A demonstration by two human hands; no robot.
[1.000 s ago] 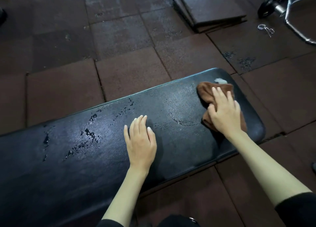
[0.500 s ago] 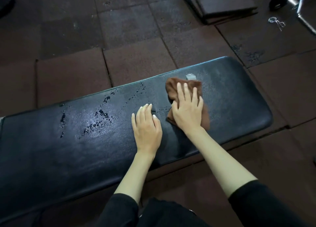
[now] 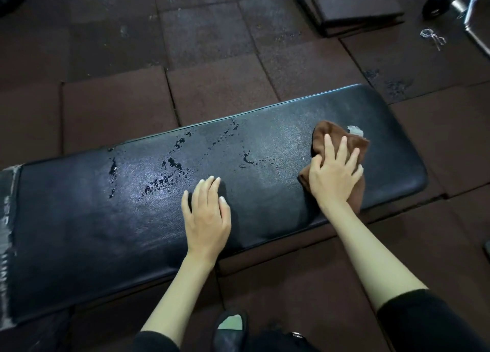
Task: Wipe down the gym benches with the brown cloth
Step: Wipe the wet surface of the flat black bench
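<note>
Both hands lie flat on the black padded vinyl bench (image 3: 265,144), my left hand (image 3: 205,213) empty, my right hand (image 3: 332,176) pressing the soft, limp brown cloth (image 3: 327,134), best pinned under a spread palm.

one black padded bench (image 3: 265,205) across the middle, one brown cloth (image 3: 342,150) on it toward 3 o'clock. two bare hands: the left hand (image 3: 206,213) near centre, the right hand (image 3: 334,176) on the cloth. one stack of floor mats (image 3: 352,4) at 1 o'clock, the number in it unclear. one small metal clip (image 3: 432,37) at 2 o'clock. one shoe (image 3: 229,330) at 6 o'clock.
</note>
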